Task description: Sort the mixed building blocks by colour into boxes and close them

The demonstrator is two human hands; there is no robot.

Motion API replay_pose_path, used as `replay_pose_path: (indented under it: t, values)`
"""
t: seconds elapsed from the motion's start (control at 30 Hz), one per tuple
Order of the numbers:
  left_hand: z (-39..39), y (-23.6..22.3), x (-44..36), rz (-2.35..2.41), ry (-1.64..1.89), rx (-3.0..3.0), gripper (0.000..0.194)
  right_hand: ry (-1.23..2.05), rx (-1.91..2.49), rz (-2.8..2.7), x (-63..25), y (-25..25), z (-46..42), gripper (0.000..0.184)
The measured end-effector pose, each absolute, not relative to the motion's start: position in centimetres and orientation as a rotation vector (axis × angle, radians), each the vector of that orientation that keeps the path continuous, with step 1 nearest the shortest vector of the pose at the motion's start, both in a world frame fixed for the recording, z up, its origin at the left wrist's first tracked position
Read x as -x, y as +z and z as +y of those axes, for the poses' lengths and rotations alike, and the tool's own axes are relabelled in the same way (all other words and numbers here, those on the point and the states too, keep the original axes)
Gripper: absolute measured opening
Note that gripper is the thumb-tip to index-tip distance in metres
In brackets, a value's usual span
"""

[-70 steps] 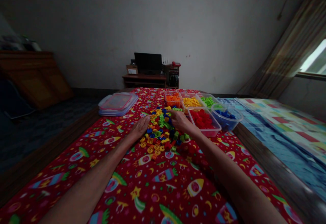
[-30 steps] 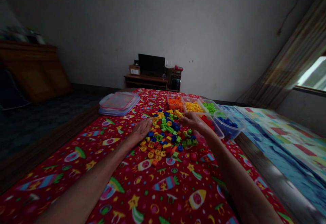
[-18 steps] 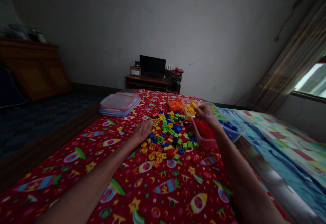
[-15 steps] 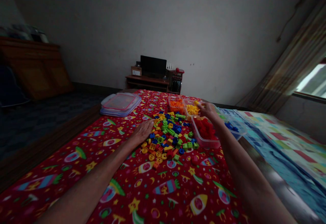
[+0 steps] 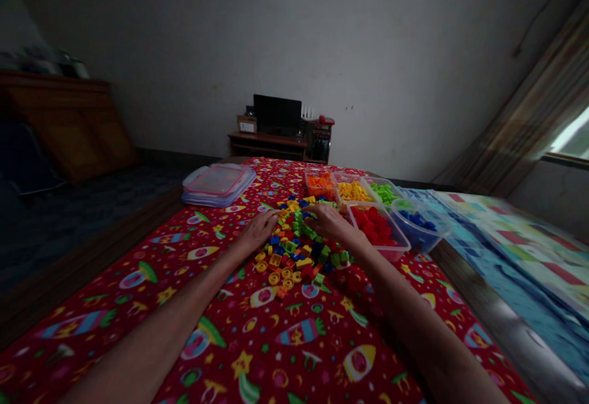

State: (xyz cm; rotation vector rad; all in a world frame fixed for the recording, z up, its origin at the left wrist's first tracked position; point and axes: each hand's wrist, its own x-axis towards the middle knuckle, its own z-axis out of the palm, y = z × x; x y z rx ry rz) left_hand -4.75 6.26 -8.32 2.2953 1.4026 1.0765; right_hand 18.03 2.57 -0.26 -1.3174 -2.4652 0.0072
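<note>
Plastic bricks, blocky and ring-shaped, on patterned red cloth, hands at them, grip unclear

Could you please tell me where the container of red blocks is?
In the head view, the red-block container sits right of the mixed pile, nearer than the yellow-block container and left of the blue-block tub.

A red fabric tablecloth is showing printed rockets and yellow stars. Loose plastic bricks are mixing yellow, green, blue, orange and red, while clear rectangular boxes are showing orange, yellow, green and red pieces, a clear round tub blue ones.
</note>
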Motion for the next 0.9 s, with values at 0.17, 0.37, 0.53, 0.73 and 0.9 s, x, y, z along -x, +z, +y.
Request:
replay_pose_path:
  t: [0.17,0.37,0.53,0.73,0.9]
  values:
    - [6.8,-7.2,4.8,1.426,1.094,-2.269,0.037,0.009,1.310,-2.516,-17.8,-1.3,2.8,0.032]
    - [7.7,-7.1,3.7,1.407,1.138,-2.248,0.036,-0.043,1.303,-2.348,-18.3,-0.4,2.1,0.021]
    - [8.9,-6.0,3.2,1.500,1.069,-2.293,0.025,-0.083,1.303,-2.237,-19.0,-0.5,2.2,0.020]
    - [8.6,-2.4,2.3,1.306,1.148,-1.970,0.048,-0.030,1.264,-2.174,-20.1,-0.7,3.8,0.024]
    - [6.9,-1.0,-0.5,1.065,1.054,-1.805,0.073,-0.027,1.150,-2.255,-19.1,0.2,3.0,0.040]
